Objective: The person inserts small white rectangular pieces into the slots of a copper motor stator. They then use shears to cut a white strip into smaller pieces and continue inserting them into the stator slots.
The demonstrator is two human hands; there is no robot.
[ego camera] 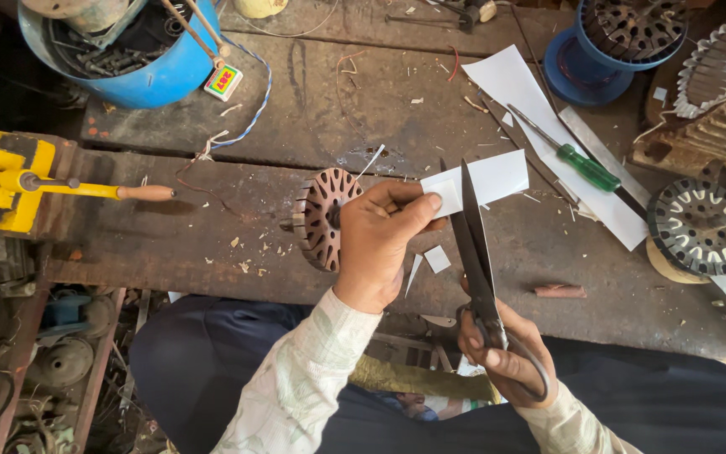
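Left hand (380,240) pinches small white paper rectangle (476,181) between thumb and fingers, holding it taut above worn wooden workbench (212,244), edge presented to blades. Right hand (506,357) grips loop handles of large dark steel scissors (474,244), fingers clenched through loops; blades nearly closed against paper. Rusty slotted rotor core (323,219) sits just behind left hand. Green-handled screwdriver (577,161) lies on white paper sheet (514,80), well apart.

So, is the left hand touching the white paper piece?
Touching. The head view shows the left hand pinching the white paper between thumb and fingers, while the scissors in the right hand cross it.
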